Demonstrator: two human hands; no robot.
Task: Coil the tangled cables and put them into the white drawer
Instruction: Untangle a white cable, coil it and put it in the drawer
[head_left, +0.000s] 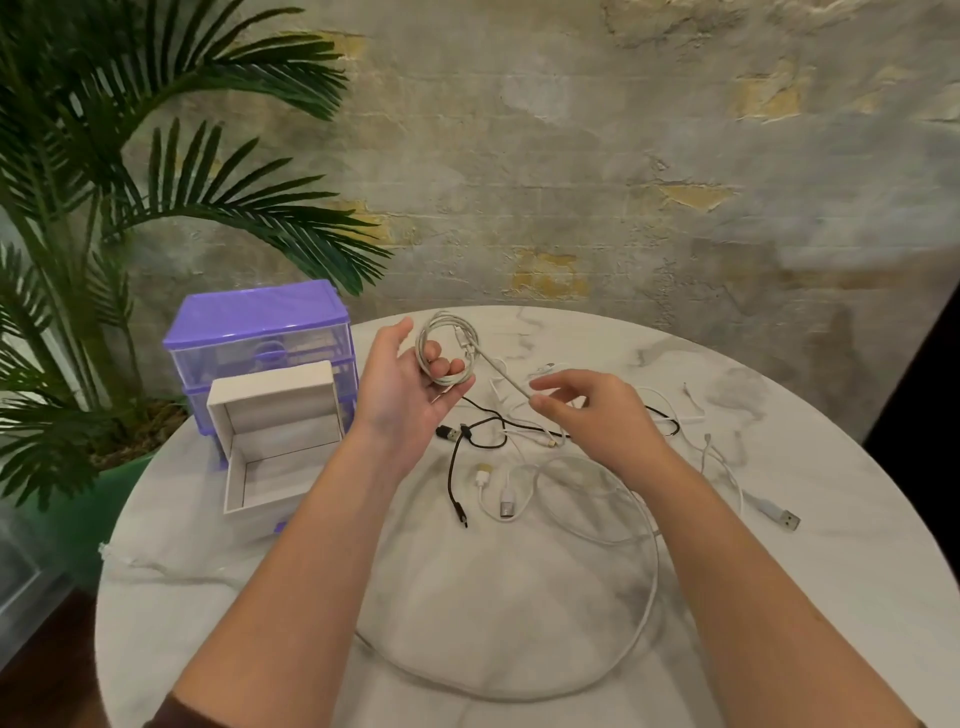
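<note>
Fingers (448, 368) of left hand (402, 382) hooked through coil (448, 349); right hand (587, 410) pinching its tail (506, 376). Tangle (524, 457) mid-table (779, 597). Drawer (270, 441) open at left edge.

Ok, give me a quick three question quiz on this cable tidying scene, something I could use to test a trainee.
1. True or false: the white drawer is pulled out and has no cable in it.
2. Which hand has the coil looped around its fingers?
A. left hand
B. right hand
C. neither
3. Fill in: the loose cables on the table come in white and ____.

Key:
1. True.
2. A. The right hand pinches the coil's free end.
3. Black: a black cable lies among the white ones.
</note>
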